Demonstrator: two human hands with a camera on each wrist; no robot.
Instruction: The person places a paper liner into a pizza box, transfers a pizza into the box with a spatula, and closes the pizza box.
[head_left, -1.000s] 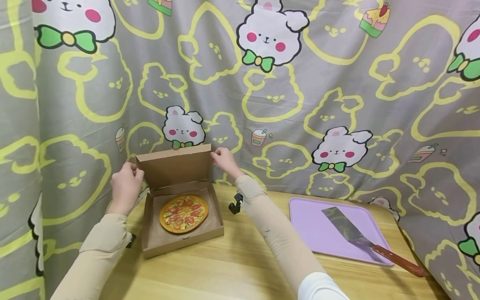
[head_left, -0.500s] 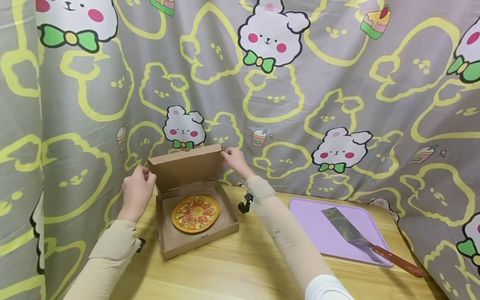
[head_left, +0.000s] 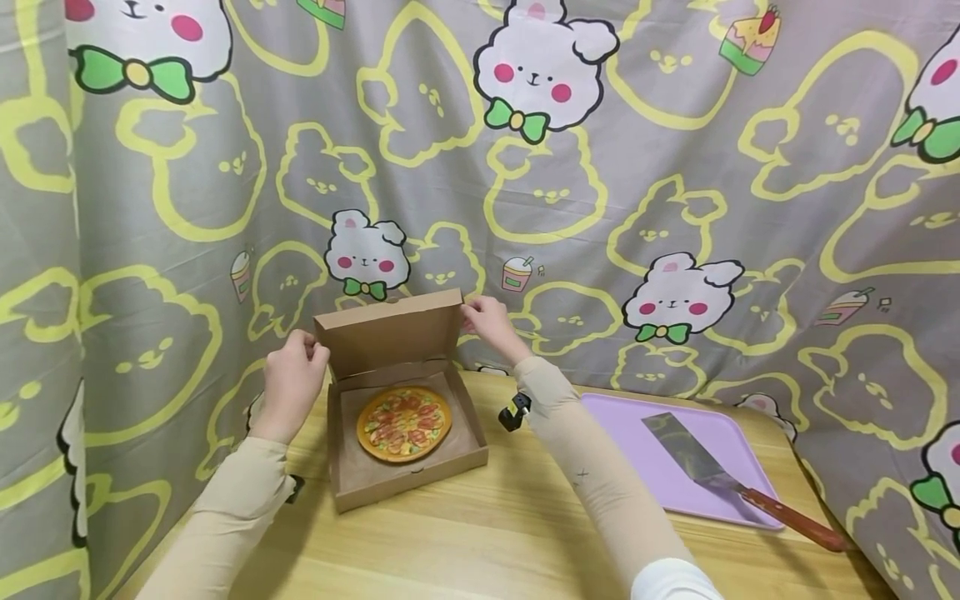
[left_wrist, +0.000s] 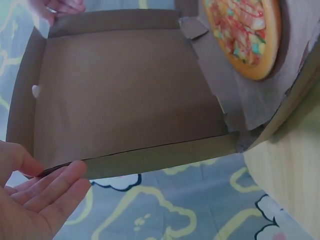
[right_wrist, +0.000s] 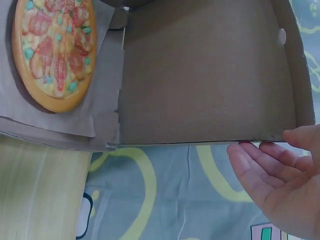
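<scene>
A brown cardboard pizza box (head_left: pixel 420 482) stands on the wooden table with its lid (head_left: pixel 393 340) raised nearly upright. Inside its base, on brown paper, lies a round pizza (head_left: pixel 405 423) with red and green toppings. My left hand (head_left: pixel 292 385) pinches the lid's left upper corner, thumb on one side and fingers on the other in the left wrist view. At the opposite upper corner, my right hand (head_left: pixel 497 327) pinches the lid's side edge. The right wrist view shows the right hand's thumb inside the lid (right_wrist: pixel 205 75) and its fingers outside.
To the right, a lilac tray (head_left: pixel 630 454) lies on the table (head_left: pixel 450 550). A metal spatula (head_left: pixel 693 454) with a wooden handle rests on it, the handle jutting past the tray's edge. A patterned curtain (head_left: pixel 570 192) hangs close behind the box and along both sides.
The box, with the pizza in it, has shifted to the right across the table. Both hands have moved along with it, still holding the lid's corners. The tray and spatula stay put.
</scene>
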